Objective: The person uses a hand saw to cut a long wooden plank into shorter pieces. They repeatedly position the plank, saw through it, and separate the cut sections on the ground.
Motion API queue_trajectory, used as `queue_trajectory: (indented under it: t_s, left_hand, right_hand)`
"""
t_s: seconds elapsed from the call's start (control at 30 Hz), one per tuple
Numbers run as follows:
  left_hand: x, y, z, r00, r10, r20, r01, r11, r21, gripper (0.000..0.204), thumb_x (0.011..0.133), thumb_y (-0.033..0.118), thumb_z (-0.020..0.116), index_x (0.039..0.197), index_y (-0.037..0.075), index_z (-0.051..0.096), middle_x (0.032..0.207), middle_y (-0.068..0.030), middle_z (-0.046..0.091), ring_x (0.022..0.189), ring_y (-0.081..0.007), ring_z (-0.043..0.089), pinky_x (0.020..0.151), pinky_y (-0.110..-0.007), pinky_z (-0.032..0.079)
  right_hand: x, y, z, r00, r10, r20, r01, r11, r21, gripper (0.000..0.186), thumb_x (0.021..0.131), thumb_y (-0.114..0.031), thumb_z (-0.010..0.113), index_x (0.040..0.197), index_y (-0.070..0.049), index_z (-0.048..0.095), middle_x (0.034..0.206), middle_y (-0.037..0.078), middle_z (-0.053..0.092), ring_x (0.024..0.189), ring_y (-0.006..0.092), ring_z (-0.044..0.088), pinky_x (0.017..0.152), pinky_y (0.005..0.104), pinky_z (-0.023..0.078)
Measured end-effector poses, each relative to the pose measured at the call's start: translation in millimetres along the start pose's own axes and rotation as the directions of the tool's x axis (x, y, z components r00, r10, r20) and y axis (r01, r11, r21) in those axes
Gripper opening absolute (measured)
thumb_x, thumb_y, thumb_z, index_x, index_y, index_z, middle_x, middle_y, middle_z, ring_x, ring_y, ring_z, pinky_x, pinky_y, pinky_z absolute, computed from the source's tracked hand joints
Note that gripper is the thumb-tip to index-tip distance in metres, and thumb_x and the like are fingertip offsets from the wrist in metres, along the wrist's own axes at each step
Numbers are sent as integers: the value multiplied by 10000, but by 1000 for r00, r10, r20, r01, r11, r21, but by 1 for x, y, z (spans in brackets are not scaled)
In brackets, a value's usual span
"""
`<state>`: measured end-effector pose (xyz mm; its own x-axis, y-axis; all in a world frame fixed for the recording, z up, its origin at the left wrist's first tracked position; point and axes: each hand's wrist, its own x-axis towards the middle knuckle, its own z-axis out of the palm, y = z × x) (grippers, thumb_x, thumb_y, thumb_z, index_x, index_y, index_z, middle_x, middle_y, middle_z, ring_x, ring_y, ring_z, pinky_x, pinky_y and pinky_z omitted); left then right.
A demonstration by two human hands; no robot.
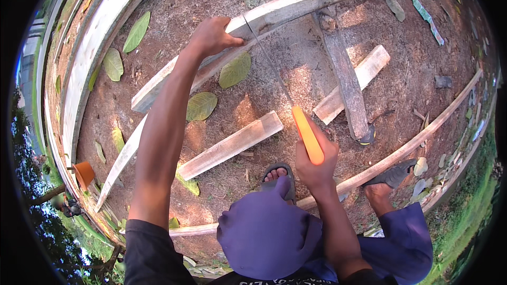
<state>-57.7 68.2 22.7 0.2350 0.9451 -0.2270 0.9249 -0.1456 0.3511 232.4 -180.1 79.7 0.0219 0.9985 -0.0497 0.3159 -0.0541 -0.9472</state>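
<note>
My right hand (323,166) is wrapped round the orange handle of a handsaw (307,136). The thin blade runs up and left, and its far end lies across a long wooden beam (301,6). Just left of the blade, my left hand (213,36) grips the beam, thumb on the near side and fingers over the top. The beam's right part rests by a dark, rough piece of wood (344,71). Whether the blade has cut into the wood is too small to tell.
Two short wood offcuts (232,145) (369,68) lie on the brown soil. Large green leaves (235,69) are scattered about. Another pale board (100,37) stands at the far left near an orange pot (83,174). My sandalled foot (278,177) is close below the saw.
</note>
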Motion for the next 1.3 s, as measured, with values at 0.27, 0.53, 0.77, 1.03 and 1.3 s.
queue_trajectory:
  t_s: [0.27, 0.53, 0.77, 1.03, 1.3]
  left_hand:
    - [-13, 16, -2, 997, -80, 8, 80, 997, 20, 561, 712, 491, 889, 951, 13, 717, 925, -225, 746, 867, -389, 727, 794, -502, 547]
    - [-20, 52, 4, 990, -132, -41, 134, 990, 53, 515, 723, 428, 909, 884, 9, 656, 876, -243, 735, 855, -409, 723, 764, -522, 540]
    - [-19, 20, 9, 996, -69, -55, 73, 995, 65, 554, 719, 460, 913, 863, 6, 629, 813, -227, 718, 811, -408, 717, 734, -521, 531]
    - [-12, 31, 9, 996, -58, -62, 62, 995, 77, 511, 742, 441, 902, 903, 9, 682, 813, -204, 735, 780, -340, 732, 737, -477, 553]
    - [-7, 10, 6, 998, -33, -48, 36, 997, 66, 541, 749, 503, 891, 833, 21, 660, 681, -147, 669, 663, -292, 664, 670, -475, 530]
  right_hand:
    - [47, -24, 19, 995, 75, 68, -73, 997, -32, 562, 842, 6, 600, 1403, -20, 626, 850, 222, 725, 691, 333, 732, 681, 394, 576]
    - [65, -15, 27, 1000, 29, -5, -29, 999, 13, 504, 864, -7, 624, 1368, -12, 643, 901, 248, 732, 744, 377, 748, 663, 401, 584]
    - [37, -8, 20, 998, 58, 33, -58, 998, -2, 568, 837, 19, 617, 1403, -29, 634, 910, 217, 752, 729, 295, 765, 674, 358, 587]
    - [89, 1, 43, 999, -53, -11, 53, 999, 4, 487, 851, 6, 608, 1335, -2, 662, 798, 224, 704, 688, 324, 731, 635, 383, 552]
    - [14, 0, 3, 999, -49, 20, 49, 998, -35, 557, 819, 59, 589, 1372, 34, 644, 1085, 225, 769, 829, 265, 786, 742, 344, 603]
